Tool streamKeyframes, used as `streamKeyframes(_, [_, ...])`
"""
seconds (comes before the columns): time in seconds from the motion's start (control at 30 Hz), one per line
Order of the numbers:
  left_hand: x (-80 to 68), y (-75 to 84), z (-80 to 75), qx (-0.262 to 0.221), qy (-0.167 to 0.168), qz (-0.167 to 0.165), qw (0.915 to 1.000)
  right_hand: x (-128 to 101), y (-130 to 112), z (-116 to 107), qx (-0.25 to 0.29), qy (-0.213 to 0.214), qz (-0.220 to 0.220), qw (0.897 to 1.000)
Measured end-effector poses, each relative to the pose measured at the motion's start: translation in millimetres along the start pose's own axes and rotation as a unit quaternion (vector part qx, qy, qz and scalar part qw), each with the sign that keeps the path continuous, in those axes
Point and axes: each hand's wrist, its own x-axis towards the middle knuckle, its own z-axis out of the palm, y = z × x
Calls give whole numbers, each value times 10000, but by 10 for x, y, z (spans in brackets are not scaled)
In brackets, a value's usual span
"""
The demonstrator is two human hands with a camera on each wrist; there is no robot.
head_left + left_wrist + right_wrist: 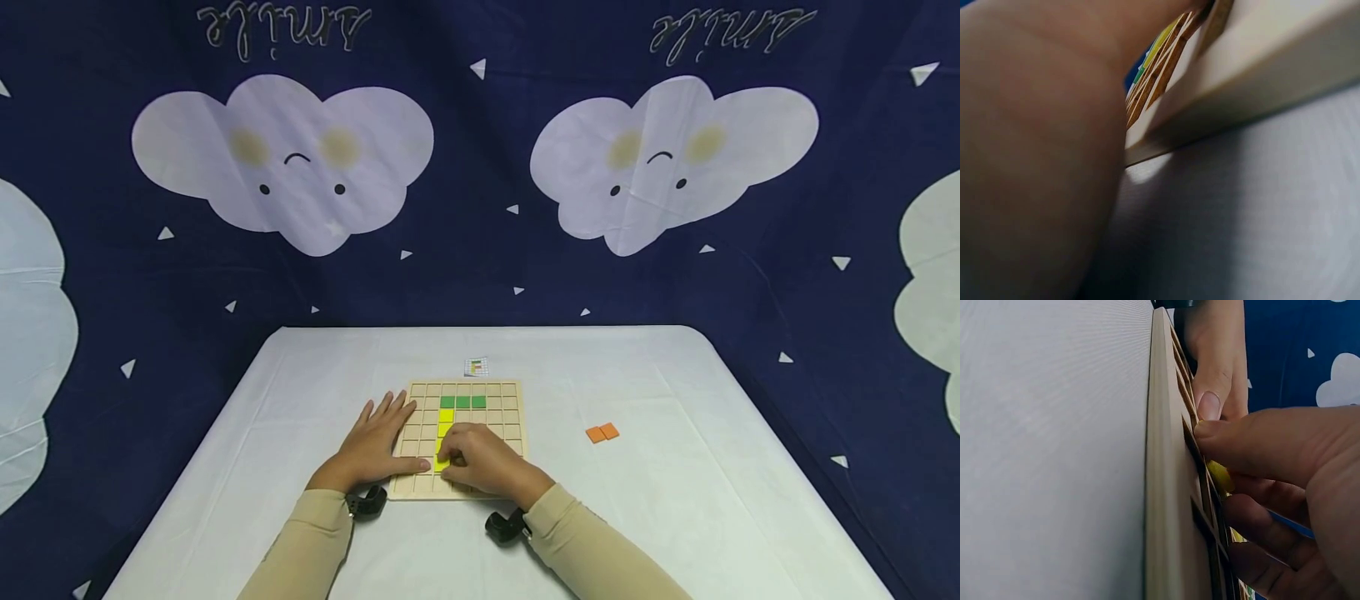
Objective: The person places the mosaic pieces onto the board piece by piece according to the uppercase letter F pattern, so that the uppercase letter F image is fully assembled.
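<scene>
A wooden grid board (504, 454) lies on the table, its cells divided by raised strips. Three green tiles (462, 402) form a row near its top, and a column of yellow tiles (446, 415) runs down from the leftmost green one. My left hand (375, 446) rests with spread fingers on the board's left side, thumb reaching toward the lower yellow tile. With curled fingers, my right hand (480, 458) pinches a yellow tile (1221, 477) at the column's lower end, close to the left thumb (1210, 403). The right fingers hide part of the column.
Two orange tiles (602, 432) lie side by side on the white tablecloth (675, 500), right of the board. A small printed pattern card (476, 367) lies just beyond the board's far edge. Behind the table hangs a dark blue cloth (480, 283) with white clouds.
</scene>
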Motion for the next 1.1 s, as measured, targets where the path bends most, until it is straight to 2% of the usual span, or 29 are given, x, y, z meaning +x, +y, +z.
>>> streamKeyframes(0.4, [-13, 27, -16, 7, -10, -1, 10000, -30, 46, -44, 220, 158, -5, 9996])
streamKeyframes(0.57, [-16, 15, -19, -13, 54, 81, 10000, -74, 93, -125, 470, 158, 171, 9986])
streamKeyframes(0.7, [-13, 12, -15, -22, 64, 95, 9999, -145, 155, -208, 777, 201, 354, 9961])
streamKeyframes(0.93, [-11, 12, -6, -9, 50, 50, 10000, -313, 355, -375, 1042, 540, 370, 9924])
streamKeyframes(1.1, [-11, 12, -3, -43, 60, 37, 10000, -452, 482, -506, 1201, 692, 712, 9878])
